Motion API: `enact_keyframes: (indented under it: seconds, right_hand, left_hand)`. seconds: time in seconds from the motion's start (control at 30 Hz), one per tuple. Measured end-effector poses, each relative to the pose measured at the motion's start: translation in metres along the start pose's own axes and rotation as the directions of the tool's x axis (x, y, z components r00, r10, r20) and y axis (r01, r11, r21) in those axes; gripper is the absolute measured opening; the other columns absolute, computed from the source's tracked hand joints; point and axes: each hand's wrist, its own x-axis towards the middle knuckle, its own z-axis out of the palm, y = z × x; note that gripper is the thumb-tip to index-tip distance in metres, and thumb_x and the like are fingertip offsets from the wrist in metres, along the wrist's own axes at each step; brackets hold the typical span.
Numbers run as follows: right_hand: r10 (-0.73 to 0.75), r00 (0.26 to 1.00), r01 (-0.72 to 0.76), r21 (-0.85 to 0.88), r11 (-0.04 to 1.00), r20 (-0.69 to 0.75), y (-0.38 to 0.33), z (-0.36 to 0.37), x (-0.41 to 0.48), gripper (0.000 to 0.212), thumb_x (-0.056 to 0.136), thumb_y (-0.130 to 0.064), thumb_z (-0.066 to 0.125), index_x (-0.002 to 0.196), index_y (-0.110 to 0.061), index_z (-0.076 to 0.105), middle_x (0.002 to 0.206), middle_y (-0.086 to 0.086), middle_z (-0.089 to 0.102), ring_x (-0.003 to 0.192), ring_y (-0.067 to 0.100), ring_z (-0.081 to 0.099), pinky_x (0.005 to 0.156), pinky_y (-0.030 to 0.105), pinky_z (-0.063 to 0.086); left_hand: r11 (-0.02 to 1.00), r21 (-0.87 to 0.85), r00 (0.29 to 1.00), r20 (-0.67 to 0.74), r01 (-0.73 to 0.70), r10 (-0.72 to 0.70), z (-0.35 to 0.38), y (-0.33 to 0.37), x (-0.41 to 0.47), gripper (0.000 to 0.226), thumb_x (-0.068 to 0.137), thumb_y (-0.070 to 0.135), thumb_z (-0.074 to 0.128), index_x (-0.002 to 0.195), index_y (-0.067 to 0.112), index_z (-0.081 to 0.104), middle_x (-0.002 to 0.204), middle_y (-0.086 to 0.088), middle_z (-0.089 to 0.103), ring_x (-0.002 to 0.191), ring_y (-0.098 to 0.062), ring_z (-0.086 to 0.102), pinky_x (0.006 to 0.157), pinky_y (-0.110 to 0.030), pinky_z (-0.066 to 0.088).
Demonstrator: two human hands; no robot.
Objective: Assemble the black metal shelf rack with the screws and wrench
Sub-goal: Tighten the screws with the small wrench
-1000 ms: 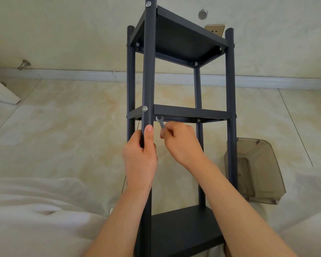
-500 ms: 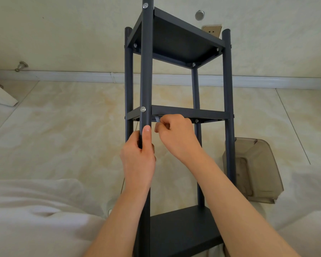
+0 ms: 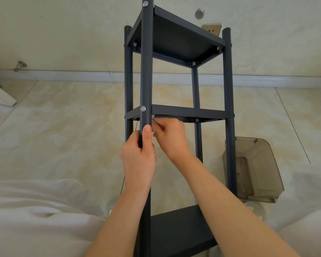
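Open floor [image 3: 63, 136] left of rack [image 3: 228, 80]; left hand [image 3: 138, 162] grips its post [image 3: 146, 71], right hand [image 3: 171, 136] pinches wrench [image 3: 153, 117] at the shelf [image 3: 187, 113] edge.

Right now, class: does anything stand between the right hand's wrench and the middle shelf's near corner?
Nothing visible. The right hand holds the wrench up at the middle shelf; the left hand grips the post beside it.
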Motion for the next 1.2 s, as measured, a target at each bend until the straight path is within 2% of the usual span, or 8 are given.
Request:
enact_keyframes:
  seconds: [0.2,0.3,0.43,0.6,0.87,1.0,1.1,1.2]
  right_hand:
    - [-0.06,0.996,0.062,0.034,0.997,-0.073,0.007,0.011,0.003,0.031,0.097,-0.012,0.058,0.072,0.006,0.063,0.063,0.014,0.062,0.063,0.034,0.057,0.064,0.046,0.051]
    - [-0.086,0.993,0.087,0.009,0.996,-0.077,0.011,0.011,0.002,0.03,0.098,-0.013,0.057,0.073,0.003,0.064,0.061,0.004,0.061,0.059,0.026,0.058,0.062,0.042,0.051]
    - [-0.081,0.996,0.079,-0.056,0.995,-0.039,0.022,0.003,-0.013,0.029,0.1,-0.016,0.055,0.078,-0.003,0.071,0.062,-0.011,0.061,0.052,-0.001,0.053,0.058,0.017,0.043]
    - [-0.032,0.989,0.031,-0.005,0.999,-0.145,0.042,-0.02,-0.04,0.018,0.096,-0.01,0.059,0.085,-0.009,0.074,0.055,-0.008,0.055,0.049,0.007,0.049,0.05,0.013,0.036]
    - [0.208,0.862,-0.13,0.197,0.972,-0.462,0.029,-0.079,-0.009,0.033,0.094,-0.012,0.054,0.062,-0.02,0.053,0.049,-0.014,0.047,0.047,0.0,0.038,0.048,0.011,0.03]
    - [0.285,0.833,-0.314,0.019,0.949,-0.475,0.047,-0.117,0.022,0.023,0.095,-0.014,0.05,0.085,-0.003,0.066,0.079,0.002,0.061,0.066,0.007,0.052,0.059,0.021,0.04]
    - [0.353,0.825,-0.433,-0.091,0.897,-0.442,0.065,-0.137,0.04,0.022,0.096,-0.017,0.051,0.095,-0.008,0.071,0.112,0.008,0.052,0.101,0.026,0.054,0.087,0.035,0.049]
    - [0.452,0.807,-0.551,-0.213,0.807,-0.379,0.078,-0.149,0.048,0.021,0.095,-0.021,0.052,0.101,-0.015,0.071,0.117,0.01,0.05,0.111,0.033,0.047,0.091,0.035,0.042]
  left_hand:
    - [1.0,-0.002,1.0,-0.001,0.003,-0.003,-0.001,0.0,0.0,0.064,0.086,0.073,0.038,0.066,0.014,0.047,0.056,-0.009,0.05,0.05,-0.027,0.048,0.049,-0.042,0.043]
    - [1.0,-0.012,1.0,0.006,0.007,-0.007,0.0,0.001,0.0,0.061,0.086,0.073,0.039,0.067,0.015,0.048,0.057,-0.008,0.05,0.051,-0.027,0.048,0.05,-0.043,0.044]
    - [0.999,-0.023,1.0,0.009,0.023,-0.023,-0.001,0.003,0.0,0.059,0.081,0.077,0.041,0.066,0.02,0.048,0.059,-0.011,0.05,0.053,-0.029,0.047,0.053,-0.049,0.046]
    - [0.997,-0.066,0.998,0.048,0.05,-0.047,0.0,0.004,0.001,0.048,0.079,0.074,0.054,0.059,0.03,0.047,0.057,-0.006,0.044,0.052,-0.026,0.04,0.052,-0.042,0.04]
    - [0.995,-0.089,0.997,0.072,0.047,-0.041,0.0,-0.002,0.001,0.046,0.081,0.059,0.068,0.062,0.024,0.044,0.059,-0.007,0.039,0.051,-0.025,0.034,0.05,-0.038,0.036]
    - [0.993,-0.105,0.996,0.073,0.059,-0.052,0.001,-0.002,0.001,0.047,0.084,0.049,0.071,0.063,0.02,0.041,0.058,-0.007,0.039,0.048,-0.023,0.034,0.05,-0.036,0.035]
    - [0.993,-0.104,0.996,0.073,0.059,-0.052,0.003,-0.001,0.003,0.048,0.084,0.048,0.072,0.066,0.015,0.042,0.059,-0.008,0.04,0.05,-0.025,0.035,0.05,-0.038,0.036]
    - [0.994,-0.093,0.996,0.074,0.057,-0.05,0.004,-0.002,0.004,0.045,0.084,0.049,0.071,0.064,0.019,0.044,0.059,-0.009,0.04,0.05,-0.025,0.035,0.05,-0.038,0.037]
